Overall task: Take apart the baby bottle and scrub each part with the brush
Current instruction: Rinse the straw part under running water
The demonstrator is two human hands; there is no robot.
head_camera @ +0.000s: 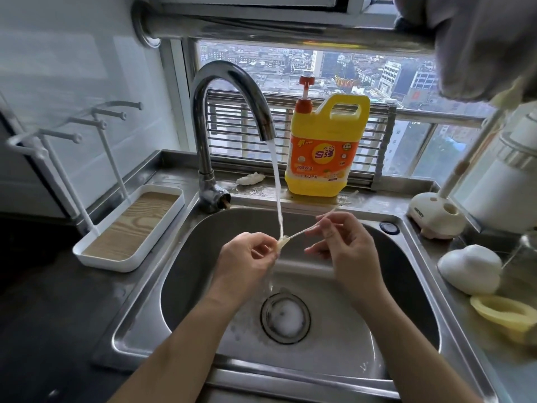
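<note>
Under the stream (276, 181) I see the left hand (247, 257) pinching a small part (282, 243) — the right hand (340, 245) pinching a thin brush (302, 232).

I log soft overcast daylight from the wide glass window (363, 65) behind, scene fairly bright. Dark countertop (37, 315) at left reads underexposed. Glare streaks on the curved chrome tap (229, 80) and stainless steel sink basin (189, 257). Straight lines bow toward frame edges; grey cloth (479, 45) at top right is blurred.
</note>
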